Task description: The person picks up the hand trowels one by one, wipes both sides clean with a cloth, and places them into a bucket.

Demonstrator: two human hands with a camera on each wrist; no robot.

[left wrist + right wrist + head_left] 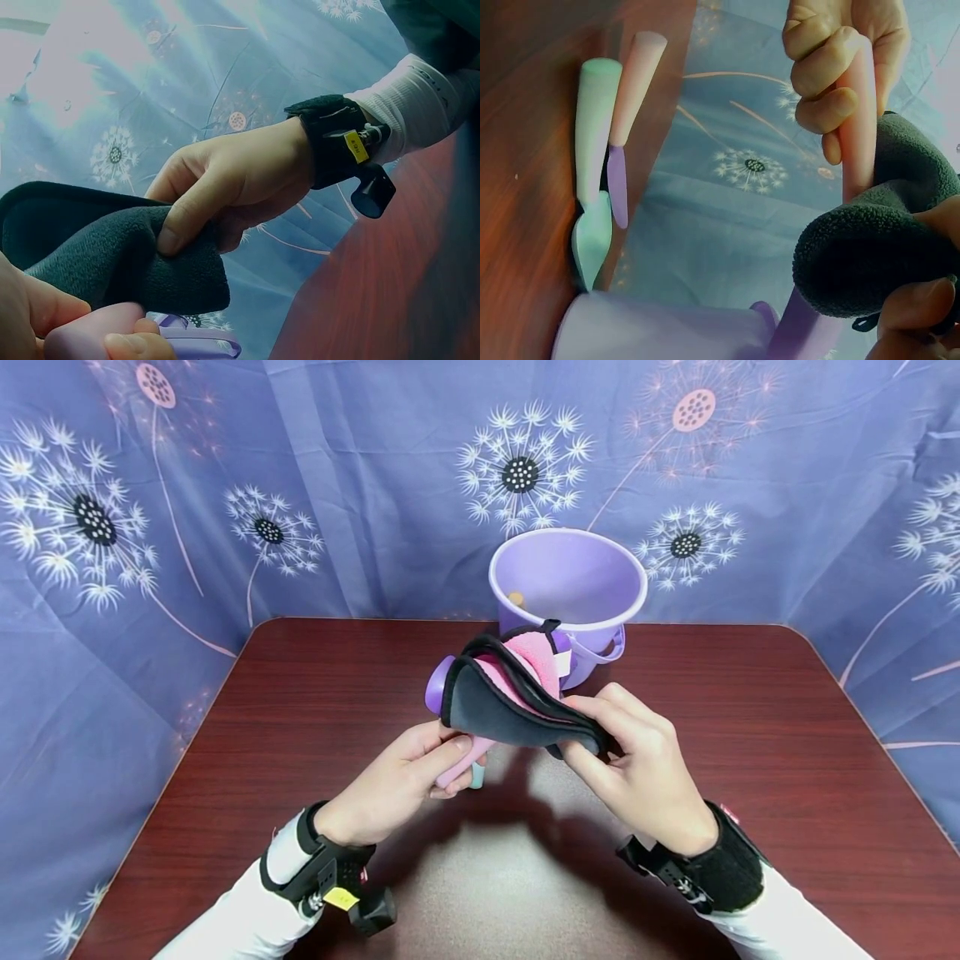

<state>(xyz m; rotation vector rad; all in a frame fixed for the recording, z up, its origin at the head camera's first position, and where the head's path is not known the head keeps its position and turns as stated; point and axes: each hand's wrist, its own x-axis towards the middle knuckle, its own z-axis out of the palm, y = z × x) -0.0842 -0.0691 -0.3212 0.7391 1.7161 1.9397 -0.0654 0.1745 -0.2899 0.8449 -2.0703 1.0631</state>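
Curling round a pink handle, the left hand holds a utensil whose purple head shows past a folded cloth, dark grey with pink inside. From the left hand, the cloth lies at 2 o'clock, wrapped about the head; from the right hand, it lies at 10 o'clock. The right hand is closed on the cloth's near-right corner, thumb below and fingers above. In the head view, a purple bucket stands at 1 o'clock from the cloth. In the right wrist view, a mint-handled utensil lies at 11 o'clock from the bucket, a pink-handled one with a purple blade at 12 o'clock.
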